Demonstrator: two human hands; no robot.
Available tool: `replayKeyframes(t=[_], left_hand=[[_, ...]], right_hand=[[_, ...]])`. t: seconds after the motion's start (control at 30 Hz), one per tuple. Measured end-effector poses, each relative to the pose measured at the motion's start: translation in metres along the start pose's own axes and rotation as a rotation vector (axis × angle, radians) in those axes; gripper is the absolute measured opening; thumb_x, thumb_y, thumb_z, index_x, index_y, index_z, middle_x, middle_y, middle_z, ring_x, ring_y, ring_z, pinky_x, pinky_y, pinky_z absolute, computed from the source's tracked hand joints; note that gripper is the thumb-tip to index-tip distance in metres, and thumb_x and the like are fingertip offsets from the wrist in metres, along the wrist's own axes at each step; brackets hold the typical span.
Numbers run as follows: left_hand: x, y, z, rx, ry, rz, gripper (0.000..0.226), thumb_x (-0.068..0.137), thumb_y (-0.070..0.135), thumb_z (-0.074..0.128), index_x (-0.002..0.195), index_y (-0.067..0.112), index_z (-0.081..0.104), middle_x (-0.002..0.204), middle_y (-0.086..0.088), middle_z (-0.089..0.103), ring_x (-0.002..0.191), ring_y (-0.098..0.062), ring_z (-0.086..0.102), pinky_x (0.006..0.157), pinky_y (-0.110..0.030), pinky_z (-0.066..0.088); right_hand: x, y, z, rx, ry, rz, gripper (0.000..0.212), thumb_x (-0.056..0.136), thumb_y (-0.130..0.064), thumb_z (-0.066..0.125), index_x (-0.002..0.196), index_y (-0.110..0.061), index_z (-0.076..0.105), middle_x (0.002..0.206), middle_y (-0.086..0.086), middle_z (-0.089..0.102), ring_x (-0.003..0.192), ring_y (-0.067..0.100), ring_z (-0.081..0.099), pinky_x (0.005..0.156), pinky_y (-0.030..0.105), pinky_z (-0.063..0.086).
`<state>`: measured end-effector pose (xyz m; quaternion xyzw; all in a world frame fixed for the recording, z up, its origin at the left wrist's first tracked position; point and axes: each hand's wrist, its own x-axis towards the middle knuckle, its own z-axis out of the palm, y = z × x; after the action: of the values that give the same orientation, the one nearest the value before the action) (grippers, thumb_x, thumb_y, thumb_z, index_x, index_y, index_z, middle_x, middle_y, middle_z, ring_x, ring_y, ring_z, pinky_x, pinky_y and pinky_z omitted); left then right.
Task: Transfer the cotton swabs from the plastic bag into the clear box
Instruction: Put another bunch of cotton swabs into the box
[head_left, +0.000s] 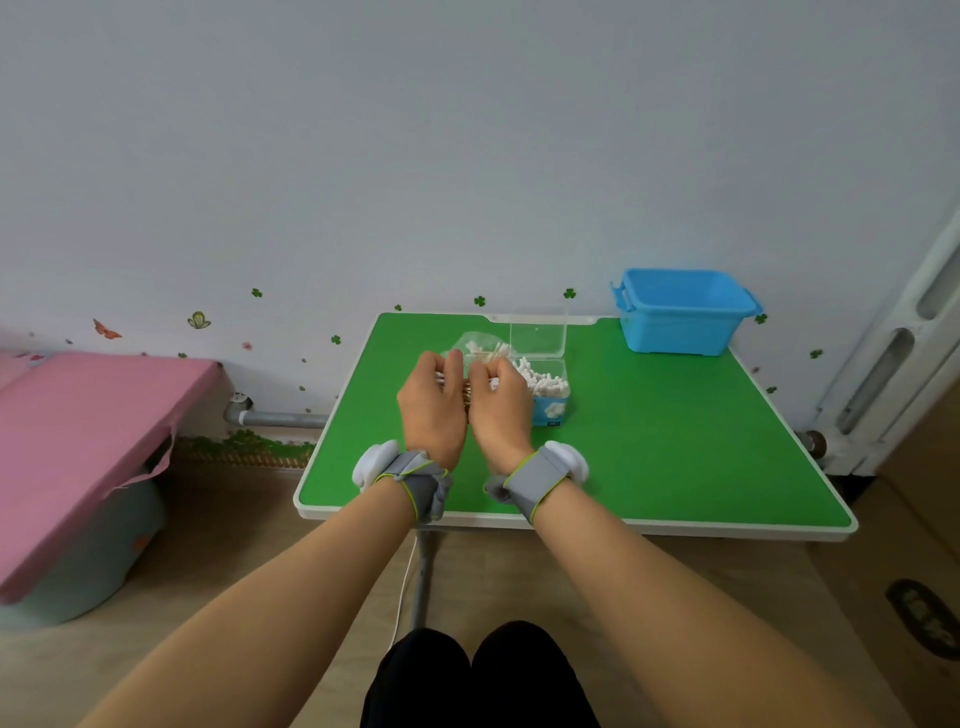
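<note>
A clear box (549, 387) with its lid (537, 332) standing open sits on the green table (649, 441), filled with several white-tipped cotton swabs (543, 378). A clear plastic bag (475, 345) with more swabs lies just left of the box, behind my hands. My left hand (432, 410) and my right hand (500, 410) are side by side in front of the bag, fingers curled round a bundle of swabs (466, 387) held between them. The bundle is mostly hidden by my hands.
A blue plastic bin (683, 312) stands at the table's far right corner by the wall. A pink-lidded container (78, 441) sits on the floor to the left. A white radiator pipe (883, 374) runs along the right. Cardboard lies at far right.
</note>
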<state>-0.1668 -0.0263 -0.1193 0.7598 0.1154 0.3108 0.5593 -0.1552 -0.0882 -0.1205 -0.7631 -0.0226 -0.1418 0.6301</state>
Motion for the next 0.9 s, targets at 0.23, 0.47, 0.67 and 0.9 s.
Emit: replayKeyframes(t=[0.23,0.47,0.67,0.9], left_hand=[[-0.005,0.012,0.014,-0.066,-0.043,0.055,0.024,0.091,0.027,0.059,0.07,0.015,0.053,0.061,0.004,0.055,0.055,-0.01,0.045,0.053,-0.02,0.038],[0.005,0.032,0.038,-0.063,-0.073,0.089,0.021,0.089,0.022,0.062,0.073,0.011,0.055,0.065,-0.002,0.055,0.058,-0.016,0.044,0.052,-0.022,0.028],[0.017,0.035,0.058,-0.022,-0.108,0.08,0.024,0.089,0.026,0.062,0.077,0.006,0.062,0.07,-0.003,0.061,0.066,-0.021,0.051,0.06,-0.026,0.034],[0.038,0.026,0.076,0.025,-0.128,0.035,0.024,0.089,0.029,0.06,0.072,0.012,0.058,0.069,-0.003,0.06,0.065,-0.02,0.05,0.062,-0.026,0.036]], right_hand=[[0.016,-0.008,-0.017,-0.005,0.075,0.033,0.023,0.095,-0.018,0.049,0.074,-0.01,0.048,0.064,-0.003,0.048,0.06,0.014,0.04,0.053,0.028,0.023],[0.037,-0.017,-0.039,-0.025,0.107,0.091,0.024,0.095,-0.022,0.048,0.075,-0.009,0.05,0.069,0.009,0.056,0.067,0.028,0.053,0.063,0.038,0.039],[0.055,-0.008,-0.063,-0.038,0.068,0.039,0.027,0.096,-0.021,0.045,0.071,-0.012,0.048,0.061,0.003,0.053,0.044,0.013,0.06,0.044,0.022,0.039],[0.075,0.013,-0.081,-0.167,0.094,0.074,0.028,0.098,-0.017,0.036,0.09,-0.008,0.061,0.09,0.011,0.069,0.077,0.033,0.065,0.068,0.04,0.051]])
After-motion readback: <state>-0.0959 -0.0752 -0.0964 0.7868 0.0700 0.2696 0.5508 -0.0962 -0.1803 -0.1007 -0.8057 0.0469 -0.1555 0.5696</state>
